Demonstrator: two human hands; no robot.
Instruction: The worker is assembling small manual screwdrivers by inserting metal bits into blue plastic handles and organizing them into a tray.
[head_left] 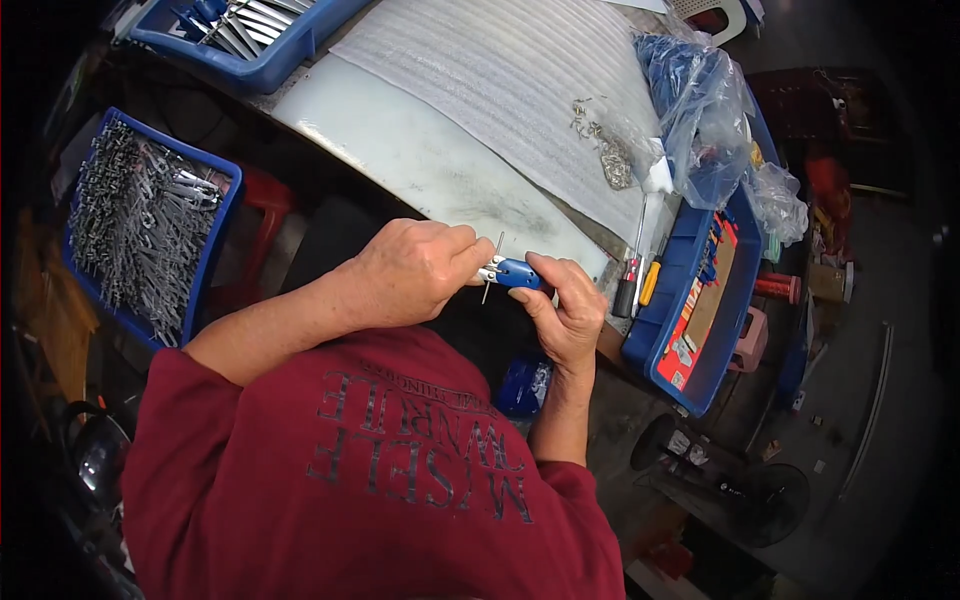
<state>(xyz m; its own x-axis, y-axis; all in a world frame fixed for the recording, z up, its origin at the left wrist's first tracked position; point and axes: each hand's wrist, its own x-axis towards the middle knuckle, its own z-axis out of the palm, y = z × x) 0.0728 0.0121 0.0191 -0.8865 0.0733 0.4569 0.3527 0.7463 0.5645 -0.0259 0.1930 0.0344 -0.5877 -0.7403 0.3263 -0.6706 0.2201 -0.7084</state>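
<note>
Between my two hands, just off the table's near edge, is a small tool-like piece with a blue body [519, 273] and silvery metal parts. My left hand [425, 262] is closed, pinching the metal end. My right hand [566, 305] has its thumb and fingers closed on the blue end. A thin metal rod [499, 243] crosses the piece by my left fingertips, sticking out on both sides. My fingers hide part of the metal, so the kind of piece is unclear.
White foam sheeting [500, 70] covers much of the table [400, 160]. Small metal parts [615, 165] lie on it in a clear bag. Screwdrivers [650, 284] rest beside a blue tray [640, 345] at right. At left, a blue bin [232, 190] holds many metal parts; another bin [265, 75] stands far left.
</note>
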